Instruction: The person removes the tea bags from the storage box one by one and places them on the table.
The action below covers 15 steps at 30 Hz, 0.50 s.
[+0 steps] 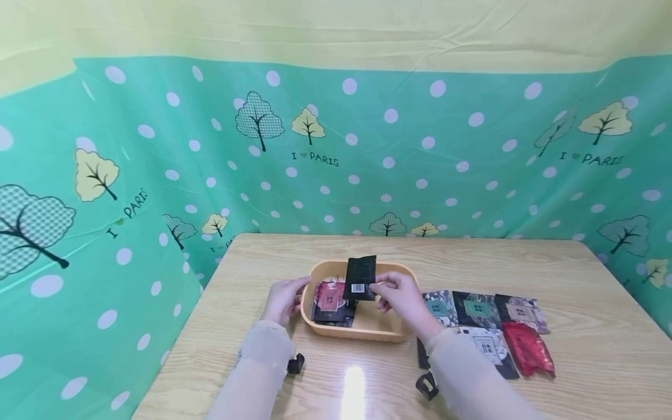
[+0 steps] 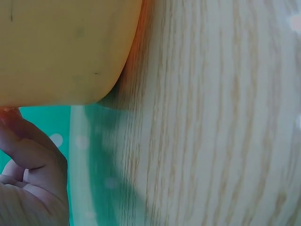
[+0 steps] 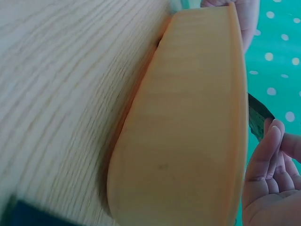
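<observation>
An orange-yellow plastic basket [image 1: 341, 332] stands on the table. My left hand [image 1: 283, 299] grips its left end, with fingers at the rim; in the left wrist view the curled fingers of that hand [image 2: 35, 160] meet the basket's edge. Over the basket, my right hand [image 1: 399, 294] pinches a small black packet [image 1: 360, 274] with a white barcode label, between thumb and fingers. The right wrist view shows that packet [image 3: 257, 115] partly behind the basket wall. Inside the basket's left half lie several packets, a red-and-black one [image 1: 329, 298] on top.
Right of the basket lie several flat packets in two rows, among them a green-labelled packet [image 1: 476, 309], a pink-labelled packet [image 1: 521, 313], a white-labelled packet [image 1: 485, 345] and a shiny red packet [image 1: 527, 349]. My right forearm partly covers them. A green dotted cloth [image 1: 367, 192] hangs behind the table.
</observation>
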Each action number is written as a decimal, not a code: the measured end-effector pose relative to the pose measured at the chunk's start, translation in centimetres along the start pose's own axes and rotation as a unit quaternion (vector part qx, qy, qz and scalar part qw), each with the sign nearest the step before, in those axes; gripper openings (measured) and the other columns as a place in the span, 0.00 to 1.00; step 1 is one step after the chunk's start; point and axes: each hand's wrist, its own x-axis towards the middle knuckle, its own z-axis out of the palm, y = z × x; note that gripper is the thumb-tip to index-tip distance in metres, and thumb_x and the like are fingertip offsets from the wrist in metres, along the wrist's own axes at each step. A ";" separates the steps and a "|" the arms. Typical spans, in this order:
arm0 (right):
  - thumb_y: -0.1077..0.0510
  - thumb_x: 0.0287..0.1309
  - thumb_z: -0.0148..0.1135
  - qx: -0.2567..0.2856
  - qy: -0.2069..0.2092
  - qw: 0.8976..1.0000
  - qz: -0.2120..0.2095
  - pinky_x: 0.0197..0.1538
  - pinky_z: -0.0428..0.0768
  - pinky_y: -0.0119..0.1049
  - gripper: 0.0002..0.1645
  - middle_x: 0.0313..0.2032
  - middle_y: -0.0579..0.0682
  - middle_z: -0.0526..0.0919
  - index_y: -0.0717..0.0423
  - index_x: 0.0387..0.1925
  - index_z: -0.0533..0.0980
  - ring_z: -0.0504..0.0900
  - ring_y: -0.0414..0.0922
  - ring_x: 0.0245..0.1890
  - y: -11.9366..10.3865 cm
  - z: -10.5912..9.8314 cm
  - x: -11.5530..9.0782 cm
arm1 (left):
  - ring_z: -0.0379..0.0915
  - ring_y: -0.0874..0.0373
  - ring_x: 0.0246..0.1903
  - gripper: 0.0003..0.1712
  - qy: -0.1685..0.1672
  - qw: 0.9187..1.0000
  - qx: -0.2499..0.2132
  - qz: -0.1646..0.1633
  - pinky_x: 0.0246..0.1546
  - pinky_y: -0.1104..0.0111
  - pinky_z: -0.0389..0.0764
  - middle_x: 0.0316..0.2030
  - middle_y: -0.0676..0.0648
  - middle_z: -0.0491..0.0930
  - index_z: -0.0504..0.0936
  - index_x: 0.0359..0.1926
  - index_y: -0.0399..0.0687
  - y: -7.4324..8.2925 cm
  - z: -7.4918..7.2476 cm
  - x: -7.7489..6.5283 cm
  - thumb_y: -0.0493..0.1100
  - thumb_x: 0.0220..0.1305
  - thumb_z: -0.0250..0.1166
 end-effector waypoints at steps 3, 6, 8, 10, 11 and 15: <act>0.62 0.62 0.63 0.002 0.001 1.000 0.011 0.28 0.83 0.32 0.16 0.25 0.52 0.83 0.68 0.49 0.76 0.78 0.40 0.20 0.1 -0.5 -0.5 | 0.75 0.68 0.21 0.20 0.002 1.000 0.001 -0.002 0.18 0.79 0.73 0.26 0.52 0.84 0.80 0.47 0.37 -0.1 -0.1 -0.1 0.48 0.62 0.68; 0.61 0.63 0.63 0.005 0.006 1.000 0.021 0.30 0.83 0.32 0.16 0.25 0.51 0.83 0.67 0.50 0.76 0.79 0.41 0.22 0.3 -1.1 -1.2 | 0.76 0.68 0.22 0.21 0.002 1.000 0.000 -0.002 0.19 0.79 0.74 0.28 0.51 0.84 0.79 0.49 0.36 -0.1 -0.1 -0.2 0.48 0.62 0.68; 0.61 0.63 0.62 0.008 0.011 1.000 0.025 0.30 0.82 0.32 0.16 0.25 0.51 0.83 0.67 0.49 0.76 0.79 0.42 0.22 0.5 -1.5 -1.6 | 0.75 0.68 0.21 0.21 0.000 1.000 0.000 -0.004 0.19 0.79 0.74 0.28 0.51 0.85 0.80 0.49 0.36 -0.1 0.0 -0.1 0.48 0.62 0.68; 0.61 0.63 0.63 0.014 0.013 0.999 0.028 0.29 0.82 0.32 0.16 0.25 0.50 0.83 0.67 0.49 0.76 0.79 0.42 0.23 0.6 -1.9 -2.1 | 0.74 0.69 0.20 0.21 -0.001 1.000 0.000 -0.004 0.18 0.80 0.73 0.28 0.51 0.84 0.80 0.48 0.36 -0.1 0.1 -0.1 0.48 0.62 0.68; 0.61 0.63 0.62 0.016 0.012 0.999 0.028 0.29 0.82 0.32 0.16 0.25 0.50 0.83 0.67 0.49 0.76 0.79 0.42 0.23 0.6 -2.1 -2.2 | 0.73 0.69 0.20 0.21 -0.001 1.000 0.000 -0.004 0.18 0.80 0.72 0.27 0.51 0.84 0.80 0.48 0.36 -0.1 0.1 0.0 0.48 0.62 0.68; 0.62 0.63 0.62 0.025 0.008 0.999 0.028 0.29 0.82 0.32 0.17 0.24 0.48 0.84 0.69 0.50 0.75 0.79 0.42 0.23 0.6 -3.0 -2.9 | 0.73 0.69 0.20 0.20 0.001 1.000 -0.001 -0.005 0.17 0.80 0.72 0.26 0.52 0.83 0.80 0.47 0.37 0.0 0.2 0.0 0.48 0.62 0.68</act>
